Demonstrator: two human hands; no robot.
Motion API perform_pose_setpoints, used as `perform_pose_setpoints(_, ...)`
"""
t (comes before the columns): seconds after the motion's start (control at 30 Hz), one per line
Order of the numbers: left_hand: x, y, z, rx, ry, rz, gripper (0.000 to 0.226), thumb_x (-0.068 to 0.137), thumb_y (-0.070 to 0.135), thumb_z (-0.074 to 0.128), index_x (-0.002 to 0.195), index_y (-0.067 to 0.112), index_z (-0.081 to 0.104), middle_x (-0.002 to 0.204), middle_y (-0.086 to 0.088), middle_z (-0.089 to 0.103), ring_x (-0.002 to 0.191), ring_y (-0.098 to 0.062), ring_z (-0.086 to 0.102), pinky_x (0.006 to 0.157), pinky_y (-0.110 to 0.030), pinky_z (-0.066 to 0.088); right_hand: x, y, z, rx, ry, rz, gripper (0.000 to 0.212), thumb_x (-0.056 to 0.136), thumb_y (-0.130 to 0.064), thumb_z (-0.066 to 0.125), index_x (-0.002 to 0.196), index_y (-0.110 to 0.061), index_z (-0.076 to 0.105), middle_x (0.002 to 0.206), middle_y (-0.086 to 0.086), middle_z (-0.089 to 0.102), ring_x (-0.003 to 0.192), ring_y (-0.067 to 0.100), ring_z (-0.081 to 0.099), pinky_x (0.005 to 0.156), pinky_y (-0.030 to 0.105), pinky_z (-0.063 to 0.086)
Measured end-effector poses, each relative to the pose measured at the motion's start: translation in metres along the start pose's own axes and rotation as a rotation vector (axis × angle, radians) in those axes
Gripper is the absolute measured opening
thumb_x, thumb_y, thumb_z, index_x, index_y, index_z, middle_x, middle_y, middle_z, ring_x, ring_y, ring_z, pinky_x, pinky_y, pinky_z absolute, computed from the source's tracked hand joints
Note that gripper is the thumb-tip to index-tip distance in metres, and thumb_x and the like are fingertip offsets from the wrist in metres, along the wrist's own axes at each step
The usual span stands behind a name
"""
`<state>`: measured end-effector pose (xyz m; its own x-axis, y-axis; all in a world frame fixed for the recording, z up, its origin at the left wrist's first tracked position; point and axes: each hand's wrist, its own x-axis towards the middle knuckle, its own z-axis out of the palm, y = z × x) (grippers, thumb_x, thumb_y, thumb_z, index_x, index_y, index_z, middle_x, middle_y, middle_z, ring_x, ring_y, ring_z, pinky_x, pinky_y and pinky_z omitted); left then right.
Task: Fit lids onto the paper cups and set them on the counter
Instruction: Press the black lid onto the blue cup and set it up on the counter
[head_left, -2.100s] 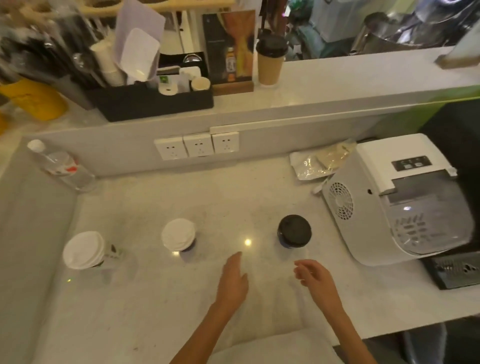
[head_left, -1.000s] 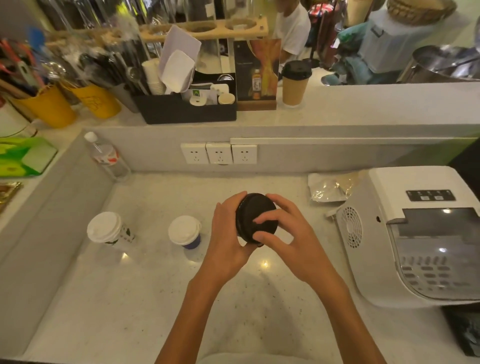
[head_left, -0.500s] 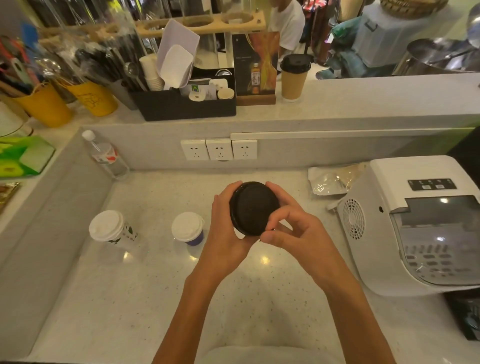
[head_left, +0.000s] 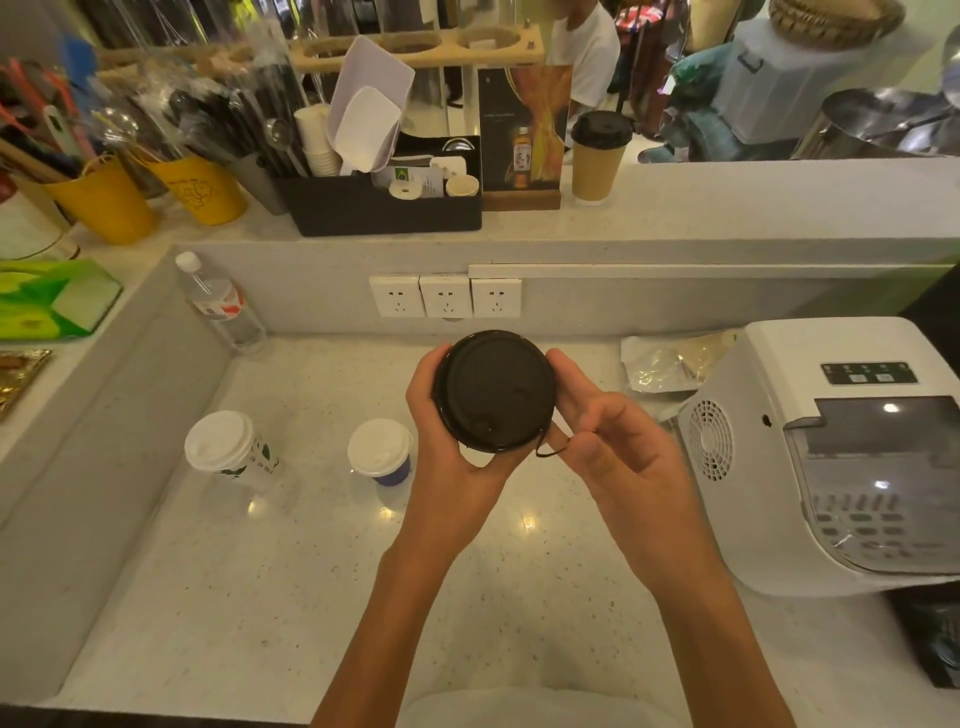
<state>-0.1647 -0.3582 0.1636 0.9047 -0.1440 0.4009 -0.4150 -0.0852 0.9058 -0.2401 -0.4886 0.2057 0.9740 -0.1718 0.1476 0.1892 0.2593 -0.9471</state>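
The black lid (head_left: 496, 391) sat on a cup that was hidden beneath it, held raised above the desk (head_left: 291, 571) and tilted so that its top faced the camera. The left hand (head_left: 454, 431) formed the grip: fingers wrapped around the left edge and underside of the lidded cup, closed firmly on it. The right hand (head_left: 618, 447) touched the lid's right rim with its fingertips, and its thumb and forefinger pinched a thin dark loop (head_left: 553, 451) just below the rim; what this loop was could not be determined.

Left of the grip and below it, a white-lidded blue cup (head_left: 382, 452) stood upright on the desk. Further left stood a second white-lidded cup (head_left: 228, 449) with a green print. Right of the grip, a white appliance (head_left: 831, 457) occupied the desk edge. Beyond the grip, on the raised ledge (head_left: 753, 208), stood a brown cup with a black lid (head_left: 600, 156).
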Motion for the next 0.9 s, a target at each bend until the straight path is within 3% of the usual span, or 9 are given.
perform_pose_setpoints(0.1, -0.001, 0.002, -0.001, -0.001, 0.012, 0.030, 0.092, 0.068, 0.005, 0.086, 0.135, 0.036, 0.030, 0.132, 0.044, 0.034, 0.129, 0.007, 0.040, 0.099, -0.012, 0.045, 0.001, -0.003, -0.002, 0.106, 0.010, 0.004, 0.025, 0.080, -0.048, 0.074, 0.084, -0.026, 0.063, 0.148, 0.001, 0.054, 0.138, 0.020, 0.048, 0.114, 0.049, 0.038)
perform_pose_setpoints(0.27, -0.004, 0.002, 0.002, -0.013, 0.072, 0.050, 0.088, 0.068, 0.007, 0.085, 0.133, 0.033, 0.032, 0.131, 0.043, 0.037, 0.128, 0.006, 0.042, 0.104, -0.019, 0.046, 0.001, -0.005, 0.001, 0.145, 0.034, 0.027, 0.028, 0.079, -0.054, 0.072, 0.083, -0.028, 0.063, 0.142, 0.000, 0.059, 0.136, 0.020, 0.052, 0.113, 0.045, 0.040)
perform_pose_setpoints(0.43, -0.007, -0.004, 0.009, -0.104, 0.142, -0.071, 0.081, 0.067, 0.009, 0.082, 0.130, 0.028, 0.035, 0.134, 0.019, 0.042, 0.125, 0.007, 0.046, 0.105, -0.025, 0.047, 0.000, -0.003, 0.004, 0.139, 0.014, 0.047, 0.034, 0.082, -0.053, 0.069, 0.090, -0.022, 0.058, 0.143, 0.001, 0.058, 0.135, 0.019, 0.052, 0.115, 0.042, 0.037)
perform_pose_setpoints(0.5, -0.008, -0.006, 0.010, -0.097, 0.163, -0.075, 0.082, 0.068, 0.008, 0.084, 0.131, 0.028, 0.036, 0.134, 0.018, 0.042, 0.125, 0.006, 0.045, 0.105, -0.022, 0.047, 0.002, 0.002, 0.005, 0.171, 0.030, 0.071, 0.037, 0.087, -0.051, 0.064, 0.092, -0.016, 0.051, 0.144, 0.003, 0.058, 0.135, 0.019, 0.052, 0.116, 0.040, 0.037)
perform_pose_setpoints(0.73, -0.008, -0.011, 0.009, 0.042, 0.133, 0.007, 0.091, 0.069, 0.013, 0.088, 0.136, 0.036, 0.030, 0.133, 0.046, 0.033, 0.130, 0.010, 0.039, 0.103, -0.010, 0.041, 0.009, 0.014, -0.001, 0.340, 0.081, 0.141, 0.024, 0.103, -0.031, 0.037, 0.087, -0.014, 0.044, 0.143, 0.009, 0.058, 0.137, 0.023, 0.050, 0.117, 0.051, 0.029)
perform_pose_setpoints(0.9, -0.007, -0.011, 0.012, -0.067, 0.179, -0.070, 0.081, 0.067, 0.020, 0.084, 0.132, 0.035, 0.037, 0.128, 0.042, 0.042, 0.125, 0.010, 0.044, 0.098, -0.009, 0.044, 0.010, 0.012, 0.002, 0.298, 0.043, 0.128, 0.039, 0.089, -0.049, 0.062, 0.086, -0.014, 0.044, 0.144, 0.008, 0.057, 0.138, 0.021, 0.048, 0.118, 0.047, 0.026)
